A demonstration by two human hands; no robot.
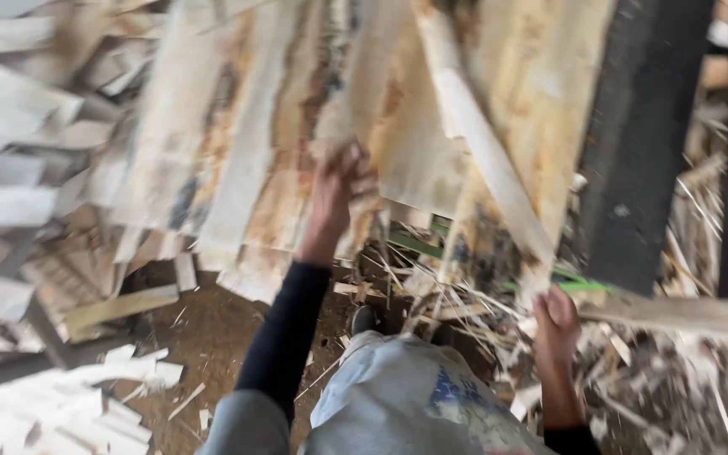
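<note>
The left hand [334, 198] is raised at the lower edge of a broad sheaf of thin wood veneer sheets [297, 109], its grip closed on that edge with the fingers curled into the pale, stained wood; motion blur hides exactly how many sheets it has hold of. The arm below it wears a dark long sleeve [284, 337].

The right hand [556, 324] sits lower and to the right, at the bottom corner of the same sheaf, where a narrow pale strip [486, 152] runs down diagonally towards it. Its fingers are bent and touch the wood, but the blur does not let me say whether that grip is fully closed.

The sheets fan across the upper middle of the view, tilted, streaked with brown and grey. Just behind their lower edge lies a green bar [570, 282], partly covered. To the right stand two dark upright beams [646, 143]. On the left, more pale boards [10, 152] are stacked loosely. Below, the dirt floor [212, 337] is littered with splinters and wood scraps [86, 396]. The person's grey trousers [406, 396] fill the bottom centre.
</note>
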